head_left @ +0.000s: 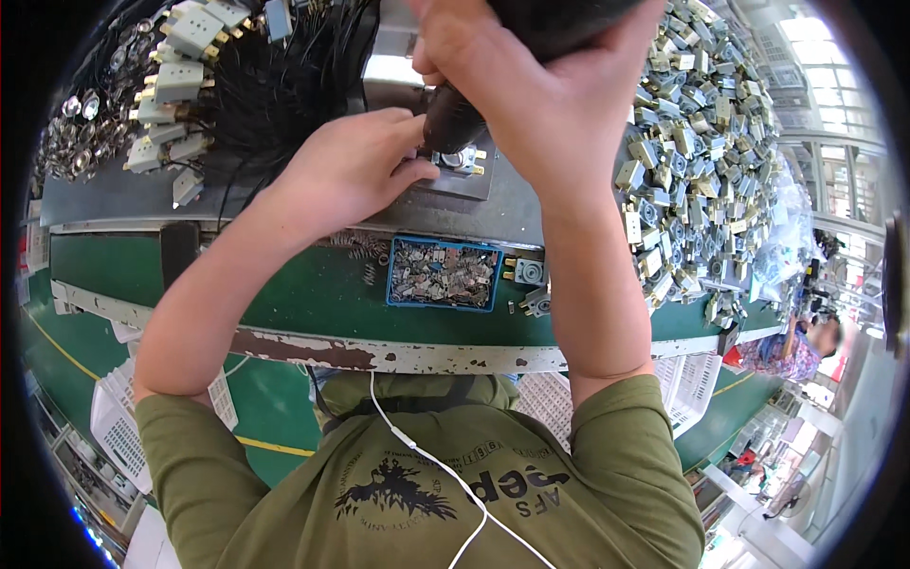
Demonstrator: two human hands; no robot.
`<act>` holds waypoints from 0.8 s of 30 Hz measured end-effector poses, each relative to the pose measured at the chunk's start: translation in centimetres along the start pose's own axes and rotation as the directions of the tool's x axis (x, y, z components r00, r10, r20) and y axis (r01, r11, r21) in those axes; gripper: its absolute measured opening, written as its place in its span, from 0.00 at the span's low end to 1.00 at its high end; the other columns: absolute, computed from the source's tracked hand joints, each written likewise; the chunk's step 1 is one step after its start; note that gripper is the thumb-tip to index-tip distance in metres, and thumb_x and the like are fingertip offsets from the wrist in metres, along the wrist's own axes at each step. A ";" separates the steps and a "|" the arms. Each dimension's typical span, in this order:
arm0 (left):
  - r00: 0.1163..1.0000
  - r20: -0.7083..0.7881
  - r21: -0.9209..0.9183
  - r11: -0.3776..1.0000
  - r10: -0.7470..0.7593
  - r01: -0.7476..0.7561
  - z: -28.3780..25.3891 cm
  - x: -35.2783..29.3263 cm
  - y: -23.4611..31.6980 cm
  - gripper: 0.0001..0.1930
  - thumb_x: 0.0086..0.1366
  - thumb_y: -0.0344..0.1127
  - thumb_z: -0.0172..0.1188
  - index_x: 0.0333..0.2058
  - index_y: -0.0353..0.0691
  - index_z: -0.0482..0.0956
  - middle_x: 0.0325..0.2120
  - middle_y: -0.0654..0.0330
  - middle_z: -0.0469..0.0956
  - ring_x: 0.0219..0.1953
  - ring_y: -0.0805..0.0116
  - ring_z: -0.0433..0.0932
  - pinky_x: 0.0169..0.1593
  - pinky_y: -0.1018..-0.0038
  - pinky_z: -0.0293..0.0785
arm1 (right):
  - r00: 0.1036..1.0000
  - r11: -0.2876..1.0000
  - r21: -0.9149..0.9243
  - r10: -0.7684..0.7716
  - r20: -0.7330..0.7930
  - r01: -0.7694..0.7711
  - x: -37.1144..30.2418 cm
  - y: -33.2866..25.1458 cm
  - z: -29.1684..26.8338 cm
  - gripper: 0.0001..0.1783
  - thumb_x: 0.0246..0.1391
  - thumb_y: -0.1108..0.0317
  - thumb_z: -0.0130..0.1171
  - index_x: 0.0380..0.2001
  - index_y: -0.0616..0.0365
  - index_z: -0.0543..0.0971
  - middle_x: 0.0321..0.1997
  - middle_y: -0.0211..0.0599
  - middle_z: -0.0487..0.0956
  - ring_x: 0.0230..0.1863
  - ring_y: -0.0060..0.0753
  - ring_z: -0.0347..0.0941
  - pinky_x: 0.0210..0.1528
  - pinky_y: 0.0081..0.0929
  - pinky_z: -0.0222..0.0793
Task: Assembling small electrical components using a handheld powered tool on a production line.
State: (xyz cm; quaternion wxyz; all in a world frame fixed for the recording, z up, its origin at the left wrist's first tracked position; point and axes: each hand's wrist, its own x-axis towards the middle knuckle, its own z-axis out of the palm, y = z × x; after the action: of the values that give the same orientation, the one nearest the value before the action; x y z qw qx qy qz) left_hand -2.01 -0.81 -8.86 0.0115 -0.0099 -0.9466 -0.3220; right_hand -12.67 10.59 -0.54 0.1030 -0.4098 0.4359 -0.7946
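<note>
Component lies at three o'clock from our left hand, whose fingers' hold we cannot tell behind the black tool, cut off at twelve o'clock, that our right hand grips.

Dark, smooth, plastic-looking skin on the tool in the right hand. Below, between both hands, shiny blue plastic for the tray, shiny metal bits inside. Below the right hand, dull grey plastic plug, shiny metal pins.
</note>
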 end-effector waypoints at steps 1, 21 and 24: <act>0.999 -0.016 0.022 0.998 0.052 -0.051 0.0 0.1 -0.1 0.13 0.66 0.41 0.65 0.41 0.40 0.75 0.33 0.56 0.77 0.40 0.51 0.80 0.42 0.60 0.77 | 0.952 0.956 -0.098 -0.258 0.165 0.276 1.4 0.8 -1.2 0.29 0.52 0.85 0.67 0.54 0.64 0.67 0.36 0.38 0.80 0.34 0.25 0.80 0.33 0.24 0.78; 1.000 0.029 0.121 0.992 0.010 -0.014 -0.6 0.2 0.8 0.16 0.66 0.43 0.66 0.43 0.38 0.75 0.36 0.55 0.79 0.42 0.50 0.81 0.44 0.58 0.79 | 0.993 0.973 -0.195 0.119 -0.022 -0.121 -1.4 -1.6 0.9 0.21 0.53 0.85 0.68 0.48 0.65 0.74 0.37 0.40 0.83 0.30 0.24 0.80 0.29 0.20 0.76; 0.999 0.007 0.134 0.990 0.046 -0.047 -0.4 0.3 0.1 0.16 0.66 0.43 0.66 0.42 0.37 0.76 0.36 0.54 0.79 0.42 0.51 0.81 0.43 0.58 0.79 | 0.997 0.991 -0.117 0.059 -0.045 -0.063 -1.2 -0.9 1.7 0.22 0.51 0.86 0.68 0.48 0.65 0.74 0.37 0.41 0.83 0.30 0.23 0.80 0.29 0.21 0.77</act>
State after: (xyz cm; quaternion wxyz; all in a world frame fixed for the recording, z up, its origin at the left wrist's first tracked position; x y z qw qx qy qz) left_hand -2.27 -0.96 -8.46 0.0178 -0.0317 -0.9657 -0.2572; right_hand -10.47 10.74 -0.04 0.0936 -0.3850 0.4967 -0.7722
